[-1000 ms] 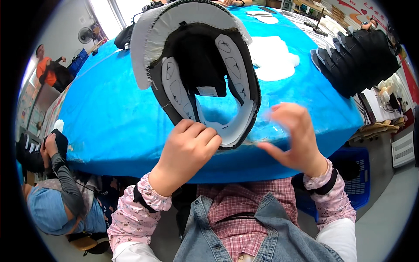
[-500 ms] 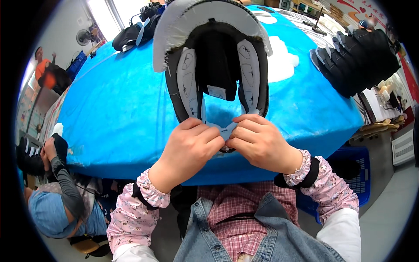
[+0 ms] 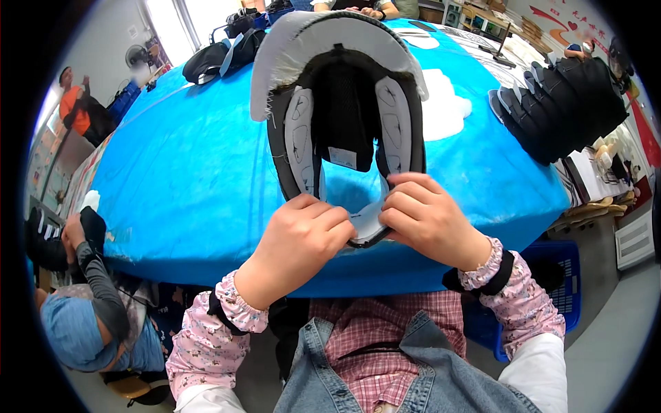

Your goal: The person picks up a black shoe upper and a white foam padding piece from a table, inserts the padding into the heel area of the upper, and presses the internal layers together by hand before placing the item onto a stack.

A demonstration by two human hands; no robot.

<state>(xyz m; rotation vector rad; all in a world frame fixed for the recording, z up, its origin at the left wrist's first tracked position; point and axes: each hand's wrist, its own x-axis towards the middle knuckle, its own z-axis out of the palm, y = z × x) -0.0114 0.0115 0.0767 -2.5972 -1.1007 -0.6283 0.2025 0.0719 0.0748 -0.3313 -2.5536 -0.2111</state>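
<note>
In front of me a black padded helmet liner is tilted up over the table. A broad off-white band with a stitched edge runs round its far end, white pads line both inner sides, and a small label shows inside. My left hand is closed on the left part of its narrow near rim, fingers curled over the edge. My right hand grips the right part of that rim. Between the hands a white strip and the dark rim edge are in sight. Both hands' fingertips are partly hidden.
A blue cover lies over the table. Nested black liners stand at the right, more black pieces at the far left. A blue basket sits below right. Co-workers are at the left and far edge.
My right hand has shifted right along the rim, away from the left, uncovering more of the white strip. The liner sits slightly lower in view, and a person shows at the far edge.
</note>
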